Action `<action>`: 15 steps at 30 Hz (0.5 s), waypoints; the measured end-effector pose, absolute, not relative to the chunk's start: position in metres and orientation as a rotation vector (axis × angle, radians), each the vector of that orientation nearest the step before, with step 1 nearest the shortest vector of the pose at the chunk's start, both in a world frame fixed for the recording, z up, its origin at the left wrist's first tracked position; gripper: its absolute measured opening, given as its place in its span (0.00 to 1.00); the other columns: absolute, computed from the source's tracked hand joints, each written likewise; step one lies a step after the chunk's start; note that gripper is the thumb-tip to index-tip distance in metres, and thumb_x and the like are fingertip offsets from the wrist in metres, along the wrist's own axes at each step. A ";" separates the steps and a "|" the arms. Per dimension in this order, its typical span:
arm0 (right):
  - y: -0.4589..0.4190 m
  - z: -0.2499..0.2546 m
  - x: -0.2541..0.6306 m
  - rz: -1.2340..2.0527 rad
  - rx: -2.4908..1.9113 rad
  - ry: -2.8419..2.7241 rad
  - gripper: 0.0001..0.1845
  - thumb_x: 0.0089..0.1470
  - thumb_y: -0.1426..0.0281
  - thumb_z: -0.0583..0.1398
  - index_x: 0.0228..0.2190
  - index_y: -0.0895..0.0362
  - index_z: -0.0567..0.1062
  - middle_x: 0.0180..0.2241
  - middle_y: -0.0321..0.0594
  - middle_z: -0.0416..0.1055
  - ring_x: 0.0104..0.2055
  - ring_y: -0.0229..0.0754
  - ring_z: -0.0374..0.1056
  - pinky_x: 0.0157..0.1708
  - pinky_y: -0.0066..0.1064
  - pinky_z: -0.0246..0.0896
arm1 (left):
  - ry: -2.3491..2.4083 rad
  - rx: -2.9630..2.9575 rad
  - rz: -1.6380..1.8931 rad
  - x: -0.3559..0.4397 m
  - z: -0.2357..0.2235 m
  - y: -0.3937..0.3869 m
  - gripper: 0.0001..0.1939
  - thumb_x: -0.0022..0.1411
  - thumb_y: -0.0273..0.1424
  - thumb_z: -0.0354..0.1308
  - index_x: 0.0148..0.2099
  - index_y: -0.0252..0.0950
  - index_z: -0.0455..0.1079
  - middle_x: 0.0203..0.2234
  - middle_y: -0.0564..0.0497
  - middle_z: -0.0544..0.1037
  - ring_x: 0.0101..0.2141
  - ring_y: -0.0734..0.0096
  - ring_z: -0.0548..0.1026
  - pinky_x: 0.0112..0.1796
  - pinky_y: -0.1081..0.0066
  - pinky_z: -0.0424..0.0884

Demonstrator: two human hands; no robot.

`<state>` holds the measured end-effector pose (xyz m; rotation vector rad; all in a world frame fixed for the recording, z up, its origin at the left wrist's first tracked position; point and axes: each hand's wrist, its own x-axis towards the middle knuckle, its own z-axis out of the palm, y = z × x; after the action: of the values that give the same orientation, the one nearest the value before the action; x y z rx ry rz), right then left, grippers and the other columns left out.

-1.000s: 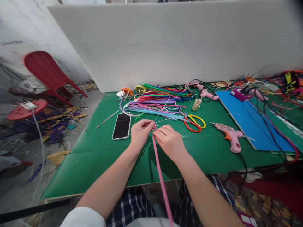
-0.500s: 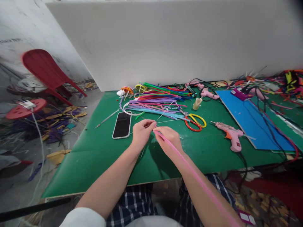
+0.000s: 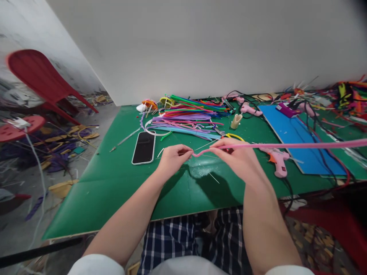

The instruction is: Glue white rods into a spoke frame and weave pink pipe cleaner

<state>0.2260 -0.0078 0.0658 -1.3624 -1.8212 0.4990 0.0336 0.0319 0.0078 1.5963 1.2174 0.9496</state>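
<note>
A long pink pipe cleaner runs between both hands and off past the right edge of the view. My left hand pinches its near end, where the strand has a small bend and thin white sticks poke out by the fingers. My right hand grips it a little further along, fingers closed on it. Beyond the hands lies a pile of coloured pipe cleaners. Scissors with a yellow handle are partly covered by my right hand.
A phone lies left of the hands. On the right are a pink glue gun, a blue board and cables. A beige holder stands behind. A white panel rises at the table's back edge.
My right hand has moved right, away from my left, so a stretch of pink pipe cleaner now shows between them. Its long tail has swung from over my right forearm to pointing right.
</note>
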 end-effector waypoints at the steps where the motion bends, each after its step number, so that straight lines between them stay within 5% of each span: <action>1: -0.009 0.069 0.232 0.541 -1.374 -1.804 0.09 0.48 0.63 0.59 0.25 0.54 0.76 0.25 0.35 0.73 0.24 0.36 0.63 0.23 0.27 0.54 | 1.186 1.567 0.929 0.033 0.009 0.032 0.09 0.50 0.36 0.58 0.30 0.36 0.74 0.23 0.49 0.77 0.26 0.68 0.74 0.30 0.71 0.70; 15: 0.013 0.041 0.251 0.996 -1.283 -1.362 0.10 0.41 0.64 0.63 0.22 0.59 0.73 0.19 0.35 0.69 0.19 0.31 0.60 0.18 0.24 0.55 | 0.835 1.303 0.817 0.038 0.023 0.019 0.07 0.47 0.33 0.63 0.28 0.33 0.74 0.21 0.49 0.76 0.23 0.73 0.73 0.27 0.73 0.70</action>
<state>0.2512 0.0127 0.0407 -1.2832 -1.3619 0.9964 0.0376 0.0187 0.0228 1.3030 0.8350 0.8168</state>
